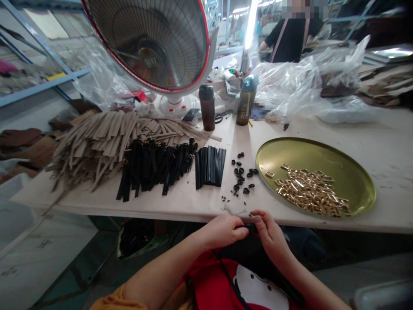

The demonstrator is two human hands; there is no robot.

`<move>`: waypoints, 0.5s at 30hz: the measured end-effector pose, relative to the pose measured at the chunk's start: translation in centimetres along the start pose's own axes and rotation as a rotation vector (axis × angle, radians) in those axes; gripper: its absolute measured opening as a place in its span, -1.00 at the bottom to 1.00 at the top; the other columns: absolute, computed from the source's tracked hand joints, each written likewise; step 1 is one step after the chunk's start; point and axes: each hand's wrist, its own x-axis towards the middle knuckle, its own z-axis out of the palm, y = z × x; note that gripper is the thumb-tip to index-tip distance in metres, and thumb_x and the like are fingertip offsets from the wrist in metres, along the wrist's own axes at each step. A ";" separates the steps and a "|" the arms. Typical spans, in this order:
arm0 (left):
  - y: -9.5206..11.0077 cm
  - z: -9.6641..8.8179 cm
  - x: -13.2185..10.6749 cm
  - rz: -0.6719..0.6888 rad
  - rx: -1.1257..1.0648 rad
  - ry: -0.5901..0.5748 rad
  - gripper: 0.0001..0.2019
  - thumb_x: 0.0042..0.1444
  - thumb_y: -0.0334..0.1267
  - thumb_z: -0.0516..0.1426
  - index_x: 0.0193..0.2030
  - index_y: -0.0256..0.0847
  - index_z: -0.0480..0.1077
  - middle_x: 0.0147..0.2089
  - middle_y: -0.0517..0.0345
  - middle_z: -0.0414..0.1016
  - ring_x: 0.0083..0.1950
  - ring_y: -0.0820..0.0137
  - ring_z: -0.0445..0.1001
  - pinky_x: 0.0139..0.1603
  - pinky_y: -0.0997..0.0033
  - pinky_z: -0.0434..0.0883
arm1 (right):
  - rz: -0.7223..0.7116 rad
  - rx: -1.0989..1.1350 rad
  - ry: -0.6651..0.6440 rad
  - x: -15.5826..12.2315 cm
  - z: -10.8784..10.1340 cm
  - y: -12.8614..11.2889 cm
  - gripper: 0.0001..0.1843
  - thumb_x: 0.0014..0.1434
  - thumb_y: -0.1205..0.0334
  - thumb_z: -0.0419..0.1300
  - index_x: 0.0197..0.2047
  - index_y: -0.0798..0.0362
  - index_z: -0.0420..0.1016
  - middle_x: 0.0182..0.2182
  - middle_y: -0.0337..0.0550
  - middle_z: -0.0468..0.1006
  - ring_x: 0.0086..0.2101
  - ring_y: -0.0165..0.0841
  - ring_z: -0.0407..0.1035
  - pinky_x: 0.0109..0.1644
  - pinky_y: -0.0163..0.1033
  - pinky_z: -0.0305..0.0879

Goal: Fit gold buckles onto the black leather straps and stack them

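Just below the table's front edge, my left hand (226, 230) and my right hand (269, 232) meet, both pinched on a short black strap (248, 227) held between them. On the table right above them lie small black loops (241, 174) and a neat row of black straps (209, 167). A bigger heap of black straps with gold buckles (155, 165) lies to the left. A round gold tray (322, 161) on the right holds a pile of gold buckles (311, 191).
A heap of tan strips (100, 140) covers the table's left. A large fan (151, 43), two bottles (207, 107) (245, 101) and clear plastic bags (309, 82) stand at the back. Another person in black (292, 34) sits across. A red garment (222, 280) covers my lap.
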 end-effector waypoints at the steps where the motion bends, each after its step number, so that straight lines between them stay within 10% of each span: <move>1: 0.0 0.0 0.4 0.000 0.025 0.014 -0.72 0.06 -0.18 -0.04 -0.41 -0.24 0.45 -0.52 0.16 0.42 -0.52 0.44 0.31 -0.55 0.52 0.12 | -0.008 0.002 0.010 0.2 0.1 0.0 -0.72 0.20 0.05 -0.12 -0.20 0.03 0.27 -0.41 -0.12 0.47 -0.40 -0.28 0.38 -0.31 -0.20 0.29; 7: 0.2 -0.6 2.0 -0.077 0.185 -0.077 -0.69 0.11 -0.19 -0.10 -0.37 -0.23 0.42 -0.49 0.14 0.47 -0.47 0.40 0.39 -0.49 0.51 0.22 | -0.035 -0.004 0.039 2.0 0.7 0.8 -0.72 0.18 0.07 -0.10 -0.22 0.04 0.31 -0.48 -0.15 0.46 -0.45 -0.29 0.36 -0.35 -0.22 0.30; 15: -1.5 -0.2 0.6 -0.107 0.368 0.133 -0.64 0.19 -0.09 -0.17 -0.23 -0.22 0.36 -0.31 0.06 0.50 -0.34 0.34 0.45 -0.42 0.47 0.26 | -0.006 0.075 -0.061 4.7 1.5 0.1 -0.64 0.13 -0.05 -0.08 -0.22 0.03 0.33 -0.64 -0.27 0.37 -0.59 -0.34 0.30 -0.51 -0.29 0.26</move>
